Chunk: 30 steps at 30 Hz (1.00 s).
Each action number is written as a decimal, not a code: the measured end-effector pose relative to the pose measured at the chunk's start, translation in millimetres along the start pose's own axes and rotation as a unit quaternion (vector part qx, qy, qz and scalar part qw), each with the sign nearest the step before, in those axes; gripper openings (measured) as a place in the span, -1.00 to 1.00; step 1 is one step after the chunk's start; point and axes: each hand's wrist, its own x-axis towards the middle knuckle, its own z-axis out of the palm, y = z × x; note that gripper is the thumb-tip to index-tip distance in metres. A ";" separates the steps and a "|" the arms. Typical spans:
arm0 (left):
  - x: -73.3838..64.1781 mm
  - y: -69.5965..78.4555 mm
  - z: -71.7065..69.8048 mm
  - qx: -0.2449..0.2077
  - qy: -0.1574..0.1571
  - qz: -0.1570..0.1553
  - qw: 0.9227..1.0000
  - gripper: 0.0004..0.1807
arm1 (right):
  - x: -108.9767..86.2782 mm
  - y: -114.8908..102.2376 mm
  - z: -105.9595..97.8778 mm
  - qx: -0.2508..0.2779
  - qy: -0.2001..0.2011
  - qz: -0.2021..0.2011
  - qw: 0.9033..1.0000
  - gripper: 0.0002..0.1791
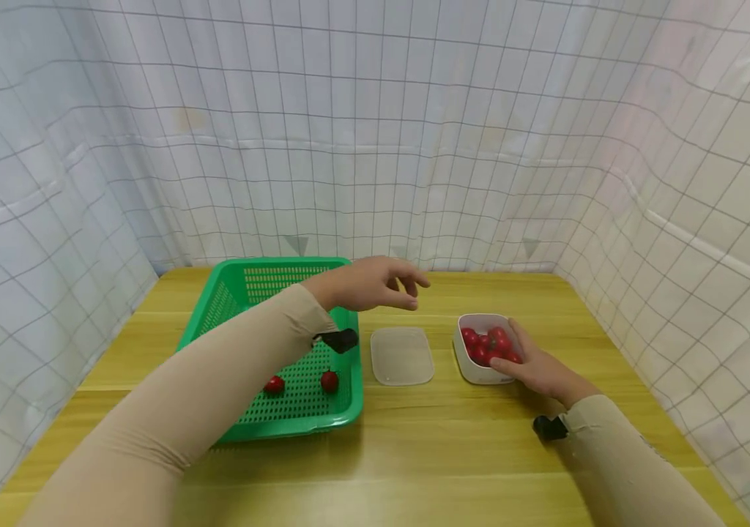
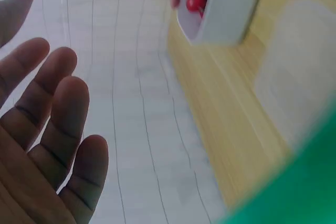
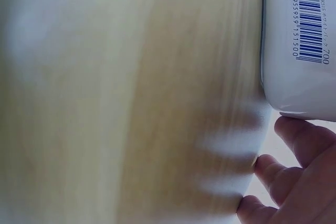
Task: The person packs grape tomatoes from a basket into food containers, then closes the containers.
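Observation:
My left hand (image 1: pixel 375 284) hangs in the air above the right rim of the green basket (image 1: pixel 348 417), its fingers loosely bent and nothing in them. The left wrist view shows its fingers (image 2: pixel 71 108) spread apart. My right hand (image 1: pixel 543 373) holds the white plastic container (image 1: pixel 477 375) at its right side, with the thumb over the near rim and the fingers along the far right wall. Several cherry tomatoes (image 1: pixel 483 351) fill that container. Two more tomatoes (image 1: pixel 329 380) lie on the basket floor; my left forearm hides part of the basket.
A translucent square lid (image 1: pixel 403 356) lies flat on the wooden table (image 1: pixel 414 454) between basket and container. White grid-patterned curtains (image 1: pixel 375 132) enclose the table at the back and both sides. A barcode label (image 3: pixel 310 30) shows on the container.

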 end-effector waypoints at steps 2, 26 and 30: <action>-23.0 -13.5 -9.5 -0.003 0.001 -0.020 1.000 -0.54 | -0.6 0.3 -0.2 0.001 0.002 -0.001 1.000 0.27; -158.9 -95.8 -2.3 0.007 -0.182 -0.175 0.968 -0.57 | -1.6 -6.4 0.2 0.008 0.000 -0.008 1.000 0.26; -162.5 -97.2 3.5 0.026 -0.197 -0.190 0.962 -0.62 | -2.2 -7.0 -0.1 0.010 0.000 -0.008 1.000 0.26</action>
